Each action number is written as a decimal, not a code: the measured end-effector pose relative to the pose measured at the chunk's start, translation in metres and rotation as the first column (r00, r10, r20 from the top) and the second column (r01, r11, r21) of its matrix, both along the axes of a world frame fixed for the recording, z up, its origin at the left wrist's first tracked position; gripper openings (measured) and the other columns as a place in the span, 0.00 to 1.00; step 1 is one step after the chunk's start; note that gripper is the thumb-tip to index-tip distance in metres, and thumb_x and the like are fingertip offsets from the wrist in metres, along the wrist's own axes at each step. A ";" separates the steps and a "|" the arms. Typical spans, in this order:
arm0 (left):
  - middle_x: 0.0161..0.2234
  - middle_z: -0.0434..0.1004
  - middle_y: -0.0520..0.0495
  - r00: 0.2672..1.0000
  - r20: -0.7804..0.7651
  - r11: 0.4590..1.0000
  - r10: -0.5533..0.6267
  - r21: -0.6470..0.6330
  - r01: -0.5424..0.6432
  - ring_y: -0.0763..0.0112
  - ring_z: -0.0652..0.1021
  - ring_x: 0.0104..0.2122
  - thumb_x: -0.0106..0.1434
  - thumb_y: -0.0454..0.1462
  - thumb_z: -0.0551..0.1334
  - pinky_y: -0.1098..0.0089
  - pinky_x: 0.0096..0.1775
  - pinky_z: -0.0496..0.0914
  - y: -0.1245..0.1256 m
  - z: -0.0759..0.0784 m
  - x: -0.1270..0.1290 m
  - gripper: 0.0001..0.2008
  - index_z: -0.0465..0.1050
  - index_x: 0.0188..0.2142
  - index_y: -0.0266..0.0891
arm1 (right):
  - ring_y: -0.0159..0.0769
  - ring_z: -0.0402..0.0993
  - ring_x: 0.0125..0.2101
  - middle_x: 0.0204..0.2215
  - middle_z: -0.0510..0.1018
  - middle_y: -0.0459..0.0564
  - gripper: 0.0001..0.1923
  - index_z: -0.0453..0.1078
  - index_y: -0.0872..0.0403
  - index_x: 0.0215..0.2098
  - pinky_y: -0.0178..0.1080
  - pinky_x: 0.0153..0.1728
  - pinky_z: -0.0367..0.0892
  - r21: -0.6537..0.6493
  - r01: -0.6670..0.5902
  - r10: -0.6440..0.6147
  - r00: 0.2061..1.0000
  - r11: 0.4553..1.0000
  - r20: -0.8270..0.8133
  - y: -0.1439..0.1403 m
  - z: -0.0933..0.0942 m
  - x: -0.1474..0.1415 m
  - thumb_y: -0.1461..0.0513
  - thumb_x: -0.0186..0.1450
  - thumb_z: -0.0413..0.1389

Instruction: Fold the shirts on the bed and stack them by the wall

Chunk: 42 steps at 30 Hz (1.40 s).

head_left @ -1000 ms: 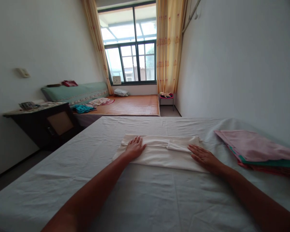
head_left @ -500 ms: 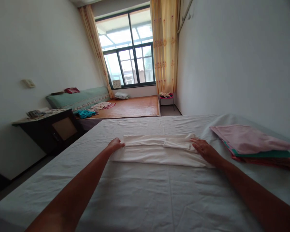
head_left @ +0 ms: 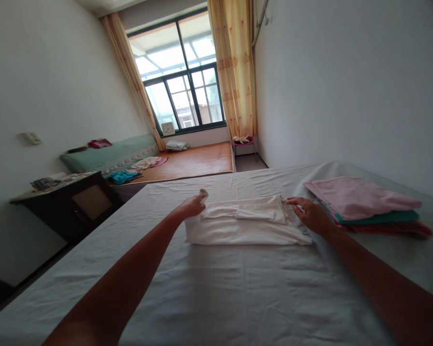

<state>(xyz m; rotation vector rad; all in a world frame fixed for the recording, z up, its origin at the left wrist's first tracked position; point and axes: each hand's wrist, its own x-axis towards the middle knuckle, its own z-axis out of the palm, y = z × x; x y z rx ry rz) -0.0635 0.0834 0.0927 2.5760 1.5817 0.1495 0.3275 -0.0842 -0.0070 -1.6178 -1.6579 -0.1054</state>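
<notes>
Bed (head_left: pixel 216 298) filling lower frame, white sheet wrinkling. Folded white cloth (head_left: pixel 245 226) lying at frame centre. Left hand (head_left: pixel 193 206) pinching cloth's left end, fingers closing on lifted corner. Right hand (head_left: pixel 310 214) resting at cloth's right edge, fingers spreading wide. Stack of folded cloths (head_left: pixel 364 206) sitting just beyond, right of centre.

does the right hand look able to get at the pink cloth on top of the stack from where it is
Probably yes. The right hand rests at the right end of the white cloth, and the pink cloth lies just to its right on the stack, with only bare sheet between them.
</notes>
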 end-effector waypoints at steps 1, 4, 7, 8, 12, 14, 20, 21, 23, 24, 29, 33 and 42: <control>0.41 0.78 0.41 0.999 -0.015 0.999 -0.032 -0.024 0.031 0.61 0.77 0.42 0.55 0.36 0.58 0.69 0.43 0.68 -0.004 -0.002 0.014 0.16 0.73 0.44 0.37 | 0.42 0.75 0.45 0.45 0.78 0.51 0.14 0.74 0.51 0.40 0.45 0.47 0.70 -0.001 -0.005 0.005 1.000 1.000 -0.006 0.000 0.001 0.000 0.61 0.61 0.48; 0.37 0.78 0.39 0.994 -0.046 0.989 -0.095 -0.114 0.089 0.60 0.78 0.38 0.56 0.36 0.59 0.68 0.40 0.69 -0.019 -0.012 0.051 0.13 0.74 0.40 0.34 | 0.40 0.75 0.45 0.45 0.79 0.49 0.14 0.74 0.50 0.39 0.44 0.46 0.71 -0.002 -0.028 0.028 0.999 1.000 -0.027 -0.001 0.002 0.001 0.63 0.60 0.48; 0.32 0.78 0.39 0.992 -0.048 0.975 -0.118 -0.195 0.107 0.60 0.79 0.34 0.56 0.37 0.60 0.68 0.36 0.71 -0.031 -0.020 0.072 0.10 0.74 0.36 0.32 | 0.40 0.75 0.45 0.45 0.79 0.49 0.14 0.74 0.50 0.39 0.43 0.44 0.72 -0.016 -0.034 0.033 0.998 0.999 -0.048 -0.002 0.001 0.002 0.63 0.60 0.48; 0.31 0.78 0.40 0.991 -0.048 0.968 -0.126 -0.225 0.112 0.62 0.79 0.32 0.58 0.39 0.60 0.69 0.34 0.71 -0.033 -0.020 0.076 0.11 0.73 0.36 0.32 | 0.40 0.75 0.45 0.45 0.78 0.49 0.14 0.74 0.51 0.39 0.42 0.43 0.73 -0.024 -0.038 0.037 0.998 0.999 -0.054 -0.002 0.001 0.002 0.63 0.60 0.48; 0.30 0.78 0.44 0.982 0.168 0.904 -0.083 -0.402 0.145 0.70 0.79 0.25 0.66 0.48 0.50 0.72 0.29 0.72 -0.032 -0.017 0.073 0.20 0.70 0.42 0.35 | 0.38 0.76 0.43 0.44 0.79 0.49 0.14 0.73 0.51 0.39 0.38 0.40 0.73 -0.059 -0.060 0.056 0.996 0.996 -0.069 -0.002 0.001 0.002 0.64 0.60 0.48; 0.35 0.78 0.43 0.950 0.311 0.930 -0.008 -0.346 0.121 0.69 0.80 0.29 0.68 0.48 0.46 0.70 0.32 0.73 -0.030 -0.021 0.066 0.21 0.69 0.45 0.37 | 0.38 0.77 0.41 0.42 0.80 0.49 0.15 0.74 0.51 0.39 0.38 0.39 0.73 -0.066 -0.059 0.055 0.997 0.996 -0.061 -0.002 0.001 0.001 0.64 0.60 0.48; 0.62 0.59 0.42 0.961 0.141 0.971 -0.238 0.067 0.231 0.58 0.58 0.62 0.66 0.47 0.51 0.58 0.61 0.54 -0.040 -0.079 0.049 0.24 0.63 0.59 0.41 | 0.39 0.77 0.41 0.41 0.80 0.48 0.15 0.74 0.50 0.39 0.40 0.40 0.73 -0.065 -0.064 0.060 0.996 0.996 -0.061 -0.002 0.001 -0.002 0.64 0.59 0.48; 0.63 0.56 0.43 0.959 0.115 0.966 -0.259 0.047 0.255 0.59 0.56 0.63 0.67 0.48 0.50 0.57 0.62 0.51 -0.040 -0.087 0.046 0.25 0.61 0.60 0.41 | 0.39 0.77 0.41 0.41 0.80 0.48 0.15 0.74 0.50 0.39 0.40 0.40 0.73 -0.063 -0.062 0.058 0.996 0.996 -0.064 -0.003 0.001 -0.002 0.64 0.59 0.48; 0.64 0.55 0.43 0.961 0.111 0.967 -0.254 0.040 0.251 0.61 0.55 0.64 0.68 0.46 0.47 0.59 0.62 0.50 -0.036 -0.091 0.039 0.24 0.62 0.59 0.40 | 0.39 0.77 0.41 0.41 0.80 0.48 0.15 0.74 0.50 0.40 0.40 0.40 0.73 -0.058 -0.050 0.046 0.996 0.997 -0.071 -0.004 0.003 -0.002 0.64 0.59 0.48; 0.63 0.56 0.42 0.967 0.123 0.974 -0.223 0.061 0.217 0.62 0.56 0.63 0.68 0.44 0.47 0.60 0.62 0.51 -0.032 -0.089 0.034 0.23 0.63 0.58 0.39 | 0.38 0.77 0.41 0.41 0.80 0.48 0.16 0.74 0.50 0.40 0.40 0.40 0.73 -0.056 -0.040 0.036 0.997 0.998 -0.075 -0.005 0.004 -0.001 0.64 0.60 0.48; 0.54 0.69 0.32 0.951 0.246 0.982 0.187 -0.019 -0.188 0.57 0.68 0.56 0.61 0.41 0.58 0.63 0.54 0.63 -0.015 -0.064 0.007 0.25 0.64 0.55 0.30 | 0.39 0.78 0.39 0.43 0.80 0.48 0.16 0.74 0.50 0.41 0.39 0.39 0.73 -0.039 0.009 -0.012 0.997 0.999 -0.076 -0.008 0.011 -0.002 0.64 0.61 0.47; 0.41 0.78 0.37 0.860 0.375 0.896 0.346 -0.403 -0.184 0.57 0.78 0.40 0.55 0.50 0.63 0.67 0.36 0.72 -0.020 -0.055 -0.006 0.25 0.70 0.45 0.32 | 0.38 0.77 0.39 0.42 0.80 0.49 0.15 0.74 0.51 0.41 0.39 0.39 0.73 -0.025 0.013 -0.015 0.998 1.000 -0.062 -0.009 0.014 -0.003 0.64 0.61 0.47; 0.37 0.77 0.44 0.652 0.707 0.804 0.273 -0.540 0.249 0.66 0.78 0.31 0.51 0.41 0.65 0.72 0.29 0.72 -0.039 0.013 0.066 0.28 0.65 0.51 0.37 | 0.37 0.77 0.37 0.40 0.81 0.48 0.15 0.75 0.50 0.41 0.37 0.38 0.72 -0.010 0.039 -0.039 0.995 0.999 -0.089 -0.007 0.015 0.009 0.64 0.62 0.48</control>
